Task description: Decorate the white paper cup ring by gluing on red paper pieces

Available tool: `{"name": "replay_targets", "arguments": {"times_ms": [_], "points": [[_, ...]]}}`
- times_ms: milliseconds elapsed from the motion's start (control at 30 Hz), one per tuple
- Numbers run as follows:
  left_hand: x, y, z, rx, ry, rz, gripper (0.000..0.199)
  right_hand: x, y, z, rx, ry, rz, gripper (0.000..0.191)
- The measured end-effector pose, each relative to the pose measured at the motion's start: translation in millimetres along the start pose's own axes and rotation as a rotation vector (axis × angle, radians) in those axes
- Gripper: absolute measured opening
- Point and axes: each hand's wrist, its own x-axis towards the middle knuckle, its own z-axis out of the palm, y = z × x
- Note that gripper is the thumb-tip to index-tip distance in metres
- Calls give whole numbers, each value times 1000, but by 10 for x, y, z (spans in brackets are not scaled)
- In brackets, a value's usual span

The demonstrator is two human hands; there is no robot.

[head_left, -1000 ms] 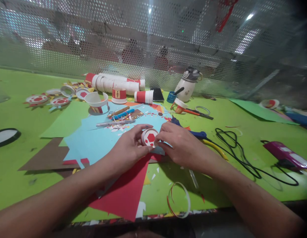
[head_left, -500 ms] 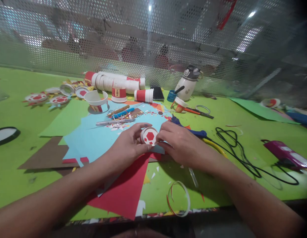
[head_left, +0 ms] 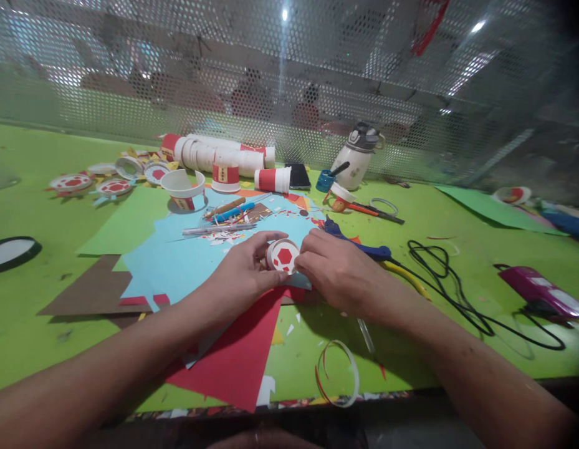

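Cup base (head_left: 284, 257) with red shapes sits just below frame centre, clasped between thumb and curled fingers of the left hand (head_left: 242, 268); the right hand (head_left: 338, 271) has fingertips bunched at its right edge, their hold hidden from view

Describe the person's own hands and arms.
The left hand and right hand are bare, without gloves. The left forearm and right forearm show no sleeve, watch or bracelet. Some fingers are hidden, so rings cannot be ruled out.
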Motion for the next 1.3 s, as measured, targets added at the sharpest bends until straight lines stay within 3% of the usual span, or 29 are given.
{"name": "replay_targets", "arguments": {"times_ms": [267, 800, 1300], "points": [[-15, -2, 0, -99, 12, -46, 54, 0, 40, -48, 81, 323, 14, 25], [-20, 3, -22, -144, 31, -33, 53, -6, 14, 71, 57, 206, 1, 28], [-39, 72, 7, -132, 52, -68, 53, -49, 91, -3, 314, 294, 64, 17]]}}
